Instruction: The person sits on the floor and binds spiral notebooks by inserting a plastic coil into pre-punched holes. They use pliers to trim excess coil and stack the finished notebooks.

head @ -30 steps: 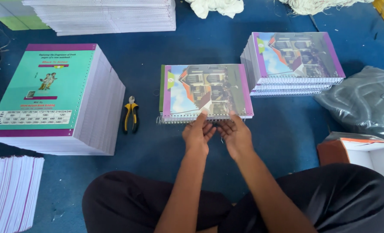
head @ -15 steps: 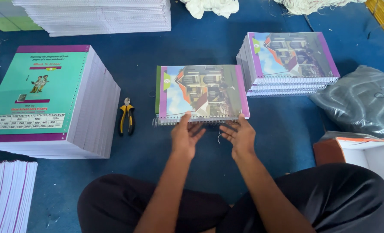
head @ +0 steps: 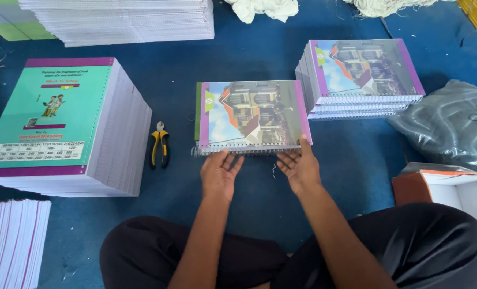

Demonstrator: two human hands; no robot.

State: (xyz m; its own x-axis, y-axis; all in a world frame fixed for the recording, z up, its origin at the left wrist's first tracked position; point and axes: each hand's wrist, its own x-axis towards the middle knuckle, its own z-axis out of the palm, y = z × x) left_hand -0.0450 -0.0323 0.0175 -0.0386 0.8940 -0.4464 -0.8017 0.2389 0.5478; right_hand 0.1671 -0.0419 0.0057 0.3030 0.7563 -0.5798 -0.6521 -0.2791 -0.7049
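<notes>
Blue floor (head: 260,32). Left hand (head: 218,174), right hand (head: 300,168) open, flat on spiral notebook (head: 252,115) coil edge. Risk: wire snagging fingertips, coil bending under uneven press.

arms: bare, no sleeves | legs: black trousers (head: 442,241)

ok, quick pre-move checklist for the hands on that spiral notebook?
1. Left hand fingertips on the spiral edge: ok.
2. Right hand on the same edge, thumb at the cover corner: ok.
3. Spiral notebook flat on the blue floor: ok.
4. Wire fully seated in the holes: cannot tell.
5. Pliers lying apart, left of the notebook: ok.
6. Stack of bound notebooks apart from the hands: ok.
</notes>
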